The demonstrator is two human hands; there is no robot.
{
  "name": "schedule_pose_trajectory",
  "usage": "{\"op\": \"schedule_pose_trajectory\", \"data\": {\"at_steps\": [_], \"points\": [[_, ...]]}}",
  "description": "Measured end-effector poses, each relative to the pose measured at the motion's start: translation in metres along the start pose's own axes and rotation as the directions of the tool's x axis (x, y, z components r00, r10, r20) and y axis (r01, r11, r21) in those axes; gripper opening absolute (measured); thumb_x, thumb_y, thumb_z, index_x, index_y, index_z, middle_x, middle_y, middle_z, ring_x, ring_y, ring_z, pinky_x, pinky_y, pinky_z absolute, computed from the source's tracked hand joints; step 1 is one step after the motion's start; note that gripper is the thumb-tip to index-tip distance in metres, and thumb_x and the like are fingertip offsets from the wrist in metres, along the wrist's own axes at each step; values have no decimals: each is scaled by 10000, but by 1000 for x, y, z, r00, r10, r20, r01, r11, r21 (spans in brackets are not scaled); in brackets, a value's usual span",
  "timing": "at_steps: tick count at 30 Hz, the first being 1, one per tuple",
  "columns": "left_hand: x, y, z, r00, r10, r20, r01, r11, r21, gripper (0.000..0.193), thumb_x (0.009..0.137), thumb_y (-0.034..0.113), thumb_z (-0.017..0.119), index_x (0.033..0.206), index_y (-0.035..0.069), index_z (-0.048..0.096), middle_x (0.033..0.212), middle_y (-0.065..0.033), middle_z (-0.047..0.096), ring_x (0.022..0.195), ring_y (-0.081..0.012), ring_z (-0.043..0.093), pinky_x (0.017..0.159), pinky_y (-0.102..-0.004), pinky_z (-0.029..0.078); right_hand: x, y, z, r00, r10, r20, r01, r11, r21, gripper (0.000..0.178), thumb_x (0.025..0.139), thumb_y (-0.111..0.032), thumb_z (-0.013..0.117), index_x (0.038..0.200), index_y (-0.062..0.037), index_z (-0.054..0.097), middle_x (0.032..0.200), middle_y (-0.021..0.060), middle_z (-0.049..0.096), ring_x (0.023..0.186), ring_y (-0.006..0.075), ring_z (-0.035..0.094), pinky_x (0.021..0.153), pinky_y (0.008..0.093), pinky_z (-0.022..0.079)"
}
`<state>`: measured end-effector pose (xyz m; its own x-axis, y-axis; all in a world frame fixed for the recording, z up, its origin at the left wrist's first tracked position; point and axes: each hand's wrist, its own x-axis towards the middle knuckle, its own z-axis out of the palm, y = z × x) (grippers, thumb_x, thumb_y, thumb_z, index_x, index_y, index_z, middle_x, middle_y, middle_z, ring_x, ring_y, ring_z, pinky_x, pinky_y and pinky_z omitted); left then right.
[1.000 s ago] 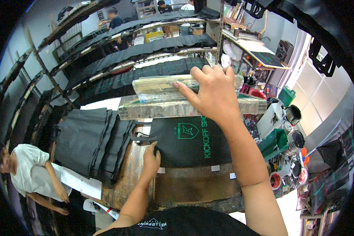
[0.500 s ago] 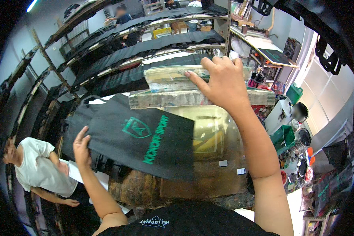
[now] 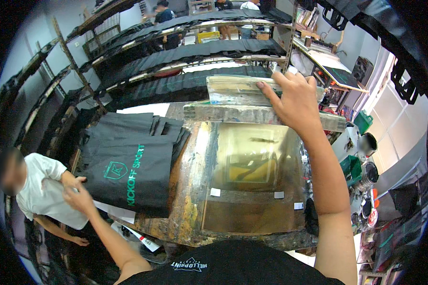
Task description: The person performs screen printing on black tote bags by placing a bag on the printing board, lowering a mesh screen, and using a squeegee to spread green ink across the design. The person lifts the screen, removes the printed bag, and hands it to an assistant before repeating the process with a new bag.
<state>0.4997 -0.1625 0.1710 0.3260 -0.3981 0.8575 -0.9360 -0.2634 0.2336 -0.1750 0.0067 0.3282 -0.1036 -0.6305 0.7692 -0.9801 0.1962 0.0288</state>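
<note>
My right hand [image 3: 295, 102] is closed over a wooden-handled squeegee [image 3: 238, 89], thumb on its near face. The squeegee rests along a worn, ink-stained wooden screen frame [image 3: 228, 114], which is tipped up over the table's far side. At the left, my left hand [image 3: 78, 195] is slightly blurred, fingers apart, beside the left edge of a black fabric bag [image 3: 150, 178]. That bag carries a green shield emblem and lettering, and lies on a pile of similar bags [image 3: 123, 123]. Right of it, a shiny yellowish-brown printing board [image 3: 252, 211] lies bare below the frame.
A person in a white shirt [image 3: 45, 190] stands close at the left. Racks of black bags [image 3: 214, 50] stretch across the back. Paint containers [image 3: 368, 173] and a green basket [image 3: 351, 168] stand at the right. Small white tabs [image 3: 279, 195] mark the board.
The printed bag has moved left off the board and now lies on the pile. My left hand has shifted left and down, while my right hand still holds the squeegee at the frame.
</note>
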Motion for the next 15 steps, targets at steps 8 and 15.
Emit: {"op": "schedule_pose_trajectory", "data": {"at_steps": [8,15], "points": [[-146,287,-99,697,650,302,-4,425,-905,253,979,220,720,1113,8,754,1088,-184,739,1018,-384,699,914,-459,541,3,15,7,1000,-17,-1,17,999,-49,517,1022,-568,569,987,-72,713,913,145,703,941,338,664,880,488,413],[-139,268,52,689,586,427,-241,741,-627,416,1021,311,646,1294,-3,652,1191,-240,678,1163,-423,628,1001,-502,501,3,15,14,999,1,35,2,995,-95,596,1032,-607,519,1128,-54,717,1055,187,716,1057,363,666,964,532,416]]}}
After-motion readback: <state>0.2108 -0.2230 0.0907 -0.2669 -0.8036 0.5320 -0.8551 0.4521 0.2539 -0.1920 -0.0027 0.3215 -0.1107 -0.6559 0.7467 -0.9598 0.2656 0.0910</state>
